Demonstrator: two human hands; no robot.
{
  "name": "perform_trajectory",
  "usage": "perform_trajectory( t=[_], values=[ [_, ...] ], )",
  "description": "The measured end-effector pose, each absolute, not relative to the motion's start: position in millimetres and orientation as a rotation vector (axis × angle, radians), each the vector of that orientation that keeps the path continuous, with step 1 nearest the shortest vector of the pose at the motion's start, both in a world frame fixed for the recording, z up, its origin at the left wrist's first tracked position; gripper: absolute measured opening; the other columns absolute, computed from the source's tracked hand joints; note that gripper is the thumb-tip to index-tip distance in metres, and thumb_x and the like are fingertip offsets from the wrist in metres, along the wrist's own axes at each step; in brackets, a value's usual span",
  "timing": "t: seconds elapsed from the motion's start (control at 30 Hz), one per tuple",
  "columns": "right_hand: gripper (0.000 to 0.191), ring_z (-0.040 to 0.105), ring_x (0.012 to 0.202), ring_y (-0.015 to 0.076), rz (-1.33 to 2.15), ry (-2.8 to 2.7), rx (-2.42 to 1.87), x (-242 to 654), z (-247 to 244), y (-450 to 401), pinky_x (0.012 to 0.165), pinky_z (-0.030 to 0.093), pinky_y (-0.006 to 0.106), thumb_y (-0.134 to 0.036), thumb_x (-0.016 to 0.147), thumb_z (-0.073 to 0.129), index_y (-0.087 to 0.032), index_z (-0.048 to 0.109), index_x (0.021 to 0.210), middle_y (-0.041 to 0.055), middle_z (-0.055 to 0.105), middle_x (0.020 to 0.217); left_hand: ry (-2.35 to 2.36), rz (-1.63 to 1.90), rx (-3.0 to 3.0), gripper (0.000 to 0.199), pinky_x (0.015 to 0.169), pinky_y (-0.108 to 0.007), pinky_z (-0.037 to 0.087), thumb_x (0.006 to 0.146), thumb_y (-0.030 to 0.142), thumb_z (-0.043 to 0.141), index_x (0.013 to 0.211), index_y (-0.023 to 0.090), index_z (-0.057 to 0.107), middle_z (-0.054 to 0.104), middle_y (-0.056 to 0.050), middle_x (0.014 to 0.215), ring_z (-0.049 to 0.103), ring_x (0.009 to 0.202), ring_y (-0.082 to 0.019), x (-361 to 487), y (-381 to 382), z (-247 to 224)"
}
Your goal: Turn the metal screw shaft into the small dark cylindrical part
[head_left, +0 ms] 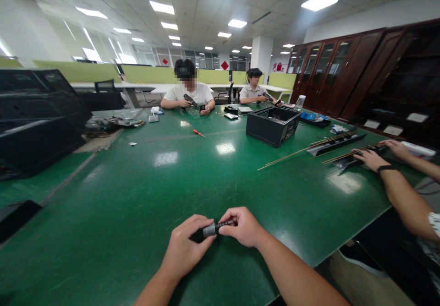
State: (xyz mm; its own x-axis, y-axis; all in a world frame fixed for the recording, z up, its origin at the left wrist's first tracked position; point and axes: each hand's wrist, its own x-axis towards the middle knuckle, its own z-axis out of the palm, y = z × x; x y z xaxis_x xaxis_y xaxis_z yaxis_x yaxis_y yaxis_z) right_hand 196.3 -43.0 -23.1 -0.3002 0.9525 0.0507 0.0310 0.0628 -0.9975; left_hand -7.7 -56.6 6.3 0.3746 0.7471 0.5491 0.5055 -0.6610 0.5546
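Near the front edge of the green table (137,196), my left hand (188,244) is closed around a small grey and black cylinder (209,231), its thumb and fingers on either side. My right hand (242,226) pinches a thin dark shaft (223,224) that meets the cylinder's right end. The two parts lie in one line, roughly level, just above or on the table top. My fingers hide the outer tip of the shaft.
An orange screwdriver (197,132) lies mid-table. Behind it stands a black computer case (271,125). Large black cases (37,109) are at the left. Another person's hands (373,158) rest by thin rods at the right; two people sit opposite.
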Motion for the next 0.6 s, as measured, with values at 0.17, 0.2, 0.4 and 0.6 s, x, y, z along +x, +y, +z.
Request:
perform_trajectory(
  t=[0.17,0.2,0.4,0.6],
  values=[
    [0.015,0.043,0.052,0.0084,1.383,-1.468,-1.016,196.2,-24.0,-43.3,0.052,0.033,0.022,-0.022,0.068,0.077,-0.014,0.070,0.080,-0.0038,0.058,0.061,1.098,1.183,2.343,0.020,0.074,-0.028,0.056,0.082,0.025,0.071,0.101,0.020,0.071,0.070,-0.007,0.092,0.069,0.083,-0.019,-8.8,-56.1,6.1],
    [0.015,0.043,0.052,0.0085,1.384,-1.466,-1.015,196.2,-24.0,-43.4,0.052,0.033,0.022,-0.022,0.068,0.077,-0.014,0.070,0.080,-0.0037,0.058,0.061,1.100,1.179,2.342,0.020,0.075,-0.028,0.056,0.082,0.025,0.071,0.102,0.021,0.071,0.070,-0.006,0.092,0.068,0.083,-0.018,-8.9,-55.9,5.9],
    [0.015,0.042,0.051,0.0082,1.387,-1.455,-1.008,196.3,-24.8,-42.3,0.051,0.032,0.022,-0.022,0.069,0.076,-0.014,0.070,0.080,-0.0035,0.058,0.060,1.101,1.162,2.320,0.021,0.074,-0.027,0.055,0.081,0.024,0.073,0.101,0.020,0.071,0.070,-0.005,0.092,0.068,0.083,-0.018,-9.0,-55.9,5.1],
    [0.016,0.043,0.051,0.0080,1.409,-1.433,-0.997,195.8,-25.8,-42.5,0.050,0.030,0.021,-0.022,0.067,0.077,-0.013,0.070,0.079,-0.0032,0.059,0.061,1.107,1.160,2.305,0.021,0.075,-0.027,0.055,0.081,0.022,0.072,0.102,0.021,0.071,0.070,-0.004,0.092,0.068,0.083,-0.017,-10.0,-55.0,2.4]
  ],
)
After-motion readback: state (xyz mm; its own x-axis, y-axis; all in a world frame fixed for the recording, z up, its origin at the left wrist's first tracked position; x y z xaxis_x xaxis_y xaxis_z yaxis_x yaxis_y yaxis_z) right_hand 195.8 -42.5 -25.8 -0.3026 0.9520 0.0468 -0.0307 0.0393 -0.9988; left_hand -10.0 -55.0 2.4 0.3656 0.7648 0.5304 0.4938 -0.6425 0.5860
